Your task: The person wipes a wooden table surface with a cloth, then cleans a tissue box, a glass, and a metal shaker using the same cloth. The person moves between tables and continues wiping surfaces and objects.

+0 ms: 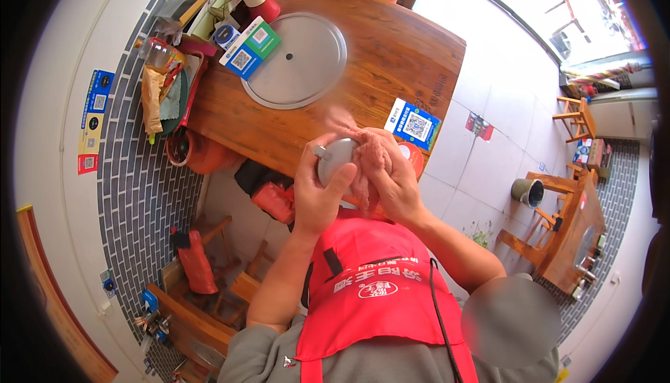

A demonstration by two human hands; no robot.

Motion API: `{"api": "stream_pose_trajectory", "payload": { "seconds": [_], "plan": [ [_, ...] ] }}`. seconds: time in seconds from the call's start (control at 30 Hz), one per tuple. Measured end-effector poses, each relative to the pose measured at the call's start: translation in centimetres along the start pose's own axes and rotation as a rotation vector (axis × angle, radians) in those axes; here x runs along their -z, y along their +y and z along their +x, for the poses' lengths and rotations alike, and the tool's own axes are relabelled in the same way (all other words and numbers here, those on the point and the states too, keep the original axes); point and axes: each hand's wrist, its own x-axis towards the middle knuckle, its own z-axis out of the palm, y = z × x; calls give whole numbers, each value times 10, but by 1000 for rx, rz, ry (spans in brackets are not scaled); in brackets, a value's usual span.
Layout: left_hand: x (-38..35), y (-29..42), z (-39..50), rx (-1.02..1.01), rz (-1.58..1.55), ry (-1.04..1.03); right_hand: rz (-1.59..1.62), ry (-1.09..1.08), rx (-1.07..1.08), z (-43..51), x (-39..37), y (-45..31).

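Above the front edge of a wooden table, my left hand grips a rounded grey metal object with a short spout-like knob, perhaps a small pot or lid. My right hand holds a crumpled pinkish cloth against its right side. The cloth's edges are blurred. Both hands are close together in front of the red apron. A round metal disc with a dark centre hole is set in the tabletop beyond them.
Printed code cards lie on the table. A red and white container and boxes stand at the far left. A tray of items is by the brick-patterned wall. Below the table's left side is an orange gas cylinder. Wooden chairs and a bucket stand around.
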Motion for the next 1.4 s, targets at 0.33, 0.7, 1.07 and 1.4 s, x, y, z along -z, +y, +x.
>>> {"api": "stream_pose_trajectory", "payload": {
  "seconds": [0.33, 0.7, 1.07, 1.4],
  "plan": [
    [-13, 19, 5, 149, -550, 113, -44, -59, 142, 8, -9, 10],
    [5, 19, 4, 75, -173, -211, 536, -221, -376, 43, 5, -6],
    [2, 38, 21, 103, 17, -251, 481, -76, -445, -9, 28, 7],
    [-45, 10, -13, 126, -369, -46, -27, 265, 149, -15, 19, 22]
  ]
}}
